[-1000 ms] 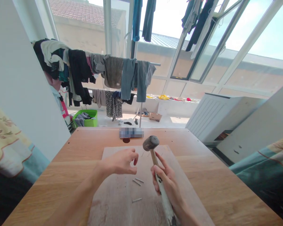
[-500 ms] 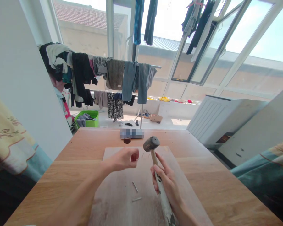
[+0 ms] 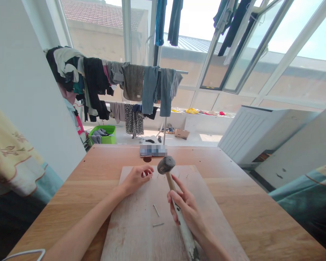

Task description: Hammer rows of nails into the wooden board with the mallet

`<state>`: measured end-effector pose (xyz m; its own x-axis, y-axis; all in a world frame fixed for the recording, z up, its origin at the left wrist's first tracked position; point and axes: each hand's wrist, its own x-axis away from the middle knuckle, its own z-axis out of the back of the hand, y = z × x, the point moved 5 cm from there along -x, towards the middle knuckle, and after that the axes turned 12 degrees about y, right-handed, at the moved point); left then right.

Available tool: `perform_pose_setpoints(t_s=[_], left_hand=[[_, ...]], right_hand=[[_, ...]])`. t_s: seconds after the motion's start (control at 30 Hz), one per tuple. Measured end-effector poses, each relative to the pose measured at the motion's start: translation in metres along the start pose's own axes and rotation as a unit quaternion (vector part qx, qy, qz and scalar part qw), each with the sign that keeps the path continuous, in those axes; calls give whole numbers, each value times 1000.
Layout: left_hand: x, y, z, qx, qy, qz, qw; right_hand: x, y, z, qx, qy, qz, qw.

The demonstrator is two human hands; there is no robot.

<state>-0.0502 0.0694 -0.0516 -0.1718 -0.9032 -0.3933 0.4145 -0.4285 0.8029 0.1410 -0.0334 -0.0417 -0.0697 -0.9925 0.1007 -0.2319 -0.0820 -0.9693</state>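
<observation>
My right hand (image 3: 186, 204) is wrapped around the pale, worn handle of a rubber mallet (image 3: 166, 165). Its dark head is raised above the far part of a wooden board (image 3: 130, 224). Left of the mallet head, my left hand (image 3: 138, 177) is low over the board with its fingers curled to the thumb; whatever they pinch is too small to make out. Several thin nails stand upright in the board near the mallet, one nail (image 3: 187, 175) to its right. Two loose nails lie nearer me: an angled nail (image 3: 156, 210) and a flatter nail (image 3: 158, 224).
The board rests on a wooden table (image 3: 81, 188). Near the table's far edge lies a blurred flat object (image 3: 153, 150) beside a round dark hole (image 3: 147, 159). A white cable (image 3: 29, 251) curves at the lower left. Beyond stand a laundry rack (image 3: 182, 71) and a green basket (image 3: 111, 139).
My left hand has shifted left over the board, its fingers a little looser. The mallet head has moved left, towards that hand, still in my right hand's grip.
</observation>
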Motion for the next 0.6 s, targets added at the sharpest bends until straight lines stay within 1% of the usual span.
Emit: perform_pose_setpoints(t_s=[0.13,0.2,0.43,0.53,0.6], left_hand=[[1,1,-2,9,-13,-11,1000],[2,4,-2,15,-18,-12,1000],[2,11,0,6,-6,-11,1000],[2,11,0,2,-6,-13,1000],[2,12,0,1,-11,-13,1000]], right_hand=[[2,2,-5,1,-33,5,999],[3,2,-7,1,-37,8,999],[2,1,-8,-5,-36,32,999],[1,3,-8,0,-52,36,998],[1,7,-9,13,-65,25,997]])
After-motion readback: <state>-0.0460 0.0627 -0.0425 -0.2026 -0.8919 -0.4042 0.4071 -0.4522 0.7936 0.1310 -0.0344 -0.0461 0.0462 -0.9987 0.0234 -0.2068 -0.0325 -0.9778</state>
